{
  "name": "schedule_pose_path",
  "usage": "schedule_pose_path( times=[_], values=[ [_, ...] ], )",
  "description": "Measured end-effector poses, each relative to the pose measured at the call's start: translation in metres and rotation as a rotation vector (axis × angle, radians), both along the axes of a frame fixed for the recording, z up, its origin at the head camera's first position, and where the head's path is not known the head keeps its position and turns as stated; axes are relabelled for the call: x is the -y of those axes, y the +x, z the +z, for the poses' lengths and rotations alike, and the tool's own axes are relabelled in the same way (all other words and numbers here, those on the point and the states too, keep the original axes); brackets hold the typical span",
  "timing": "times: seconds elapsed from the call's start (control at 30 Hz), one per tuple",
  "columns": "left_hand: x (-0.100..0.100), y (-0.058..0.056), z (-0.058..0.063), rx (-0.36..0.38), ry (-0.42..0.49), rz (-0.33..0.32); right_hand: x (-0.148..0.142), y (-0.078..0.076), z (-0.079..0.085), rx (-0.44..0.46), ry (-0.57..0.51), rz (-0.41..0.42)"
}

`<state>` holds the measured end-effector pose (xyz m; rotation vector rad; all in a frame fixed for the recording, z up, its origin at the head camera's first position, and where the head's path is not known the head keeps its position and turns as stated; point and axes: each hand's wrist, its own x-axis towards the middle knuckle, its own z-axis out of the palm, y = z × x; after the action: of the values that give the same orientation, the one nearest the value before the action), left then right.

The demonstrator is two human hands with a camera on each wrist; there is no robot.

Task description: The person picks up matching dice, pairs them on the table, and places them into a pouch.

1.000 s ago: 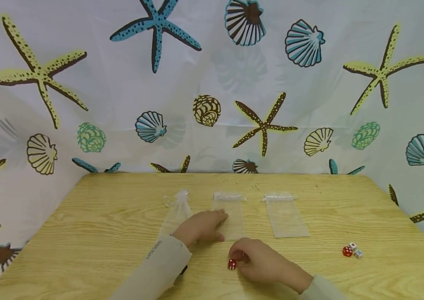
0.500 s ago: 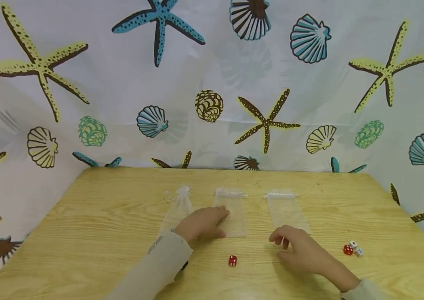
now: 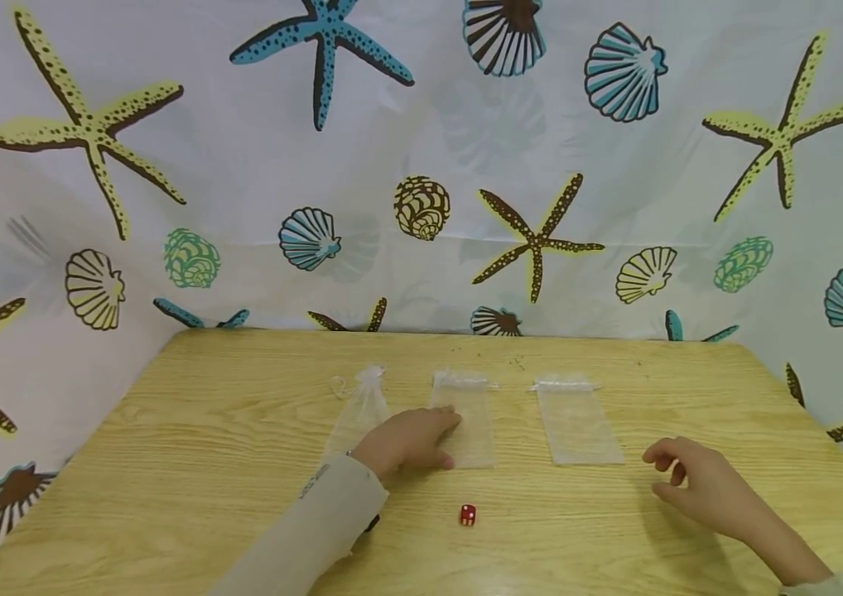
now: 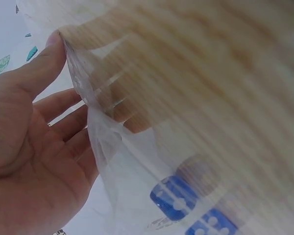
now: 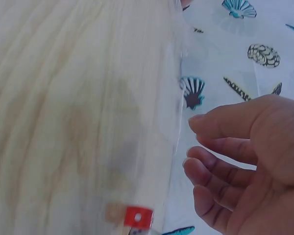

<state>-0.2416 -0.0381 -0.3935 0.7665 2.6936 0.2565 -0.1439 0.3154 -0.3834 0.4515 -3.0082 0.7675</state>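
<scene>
In the head view my left hand (image 3: 410, 440) rests on the middle sheer white drawstring pouch (image 3: 472, 422), fingers extended over its left side. The left pouch (image 3: 362, 414), gathered at its neck, is partly hidden by that hand and sleeve. In the left wrist view, blue dice (image 4: 174, 197) show through sheer fabric beside the hand. My right hand (image 3: 705, 484) hovers over the right of the table, fingers loosely bent and holding nothing. It hides the dice group there in the head view; the right wrist view shows a red die (image 5: 138, 217) below the fingertips. Another red die (image 3: 468, 515) lies in front of the middle pouch.
A third flat sheer pouch (image 3: 580, 424) lies between the middle pouch and my right hand. The wood-grain table (image 3: 205, 463) ends at a white cloth backdrop (image 3: 377, 165) printed with starfish and shells.
My right hand has let go of the red die in front of the middle pouch and moved right, over the dice group. The left hand stays on the middle pouch.
</scene>
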Motion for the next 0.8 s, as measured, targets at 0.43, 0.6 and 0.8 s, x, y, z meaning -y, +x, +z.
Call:
schedule_pose_path(
  times=[0.43,0.6,0.8],
  values=[
    [0.001,0.002,0.002,-0.001,0.016,0.003,-0.041,-0.005,-0.011,0.072,0.109,-0.161],
    [0.001,0.003,0.003,-0.010,0.019,0.009,-0.044,-0.006,-0.014,0.093,0.112,-0.159],
    [0.002,0.003,0.002,-0.001,0.022,0.016,-0.045,-0.006,-0.015,0.114,0.110,-0.157]
  ],
)
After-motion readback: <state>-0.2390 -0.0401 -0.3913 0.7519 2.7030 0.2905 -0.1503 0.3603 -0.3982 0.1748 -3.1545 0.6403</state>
